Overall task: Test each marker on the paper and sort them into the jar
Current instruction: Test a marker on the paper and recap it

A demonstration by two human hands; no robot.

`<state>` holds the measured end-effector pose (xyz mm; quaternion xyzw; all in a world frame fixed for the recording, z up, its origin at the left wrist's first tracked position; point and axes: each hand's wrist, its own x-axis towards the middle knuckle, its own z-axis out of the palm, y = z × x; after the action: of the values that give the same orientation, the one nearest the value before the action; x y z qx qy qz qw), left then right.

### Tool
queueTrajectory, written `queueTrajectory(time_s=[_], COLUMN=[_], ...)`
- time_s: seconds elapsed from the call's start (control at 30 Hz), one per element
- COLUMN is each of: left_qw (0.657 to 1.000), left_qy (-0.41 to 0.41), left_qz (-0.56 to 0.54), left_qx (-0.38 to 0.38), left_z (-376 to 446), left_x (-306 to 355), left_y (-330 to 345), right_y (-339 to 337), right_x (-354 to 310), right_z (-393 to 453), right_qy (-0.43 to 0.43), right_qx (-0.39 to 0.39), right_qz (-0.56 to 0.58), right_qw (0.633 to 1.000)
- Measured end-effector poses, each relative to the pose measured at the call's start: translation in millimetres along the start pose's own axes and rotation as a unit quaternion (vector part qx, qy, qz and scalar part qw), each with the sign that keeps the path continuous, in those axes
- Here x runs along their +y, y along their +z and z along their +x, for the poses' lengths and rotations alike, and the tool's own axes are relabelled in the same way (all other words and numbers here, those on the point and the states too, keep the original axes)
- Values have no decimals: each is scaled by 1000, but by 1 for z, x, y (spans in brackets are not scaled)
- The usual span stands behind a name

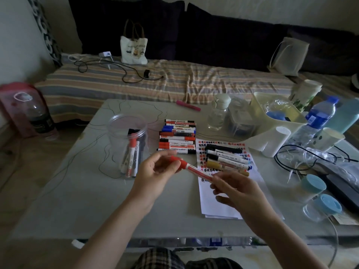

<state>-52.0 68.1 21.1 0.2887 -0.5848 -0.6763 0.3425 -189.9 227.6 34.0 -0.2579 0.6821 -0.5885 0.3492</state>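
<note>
Markers (177, 136) on cluttered table (97, 200)

My pale bench (58, 200) sits in dim light. Beyond it runs a low sofa (155, 78) under a striped cover, dark cushions (223, 39) against the pale far wall (252, 6). Brownish floor (17, 171) shows left.

Both hands are holding a red marker (191, 168) mid-frame: the left hand (155, 171) is gripping its capped end, the right hand (236, 189) its barrel, above the paper (217, 202), right of the jar (128, 144).
</note>
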Motion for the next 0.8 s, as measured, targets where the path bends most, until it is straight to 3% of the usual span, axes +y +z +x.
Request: queueTrajectory(time_s=[0.1,0.23,0.37,0.47,0.57,0.7,0.8], left_qw=[995,987,969,939,889,861,828], left_qy=[29,114,182,263,332,276,236], left_qz=[-57,-30,30,70,181,359,480], left_qx=[70,112,164,209,257,231,170], left_z=[-3,-8,3,18,38,57,63], left_x=[11,31,60,98,130,119,94], left_y=[4,2,-16,-46,-79,-97,-99], right_y=[17,38,59,58,51,50,49], right_x=[-5,-14,-30,-42,-42,-27,-16], right_z=[-1,9,20,24,22,24,28], right_qy=[-60,-143,-171,-189,-198,-185,-178], right_qx=[-2,16,40,70,84,86,81], right_qz=[-93,-198,-229,-215,-224,-240,-248], right_qw=[994,970,957,956,951,949,949])
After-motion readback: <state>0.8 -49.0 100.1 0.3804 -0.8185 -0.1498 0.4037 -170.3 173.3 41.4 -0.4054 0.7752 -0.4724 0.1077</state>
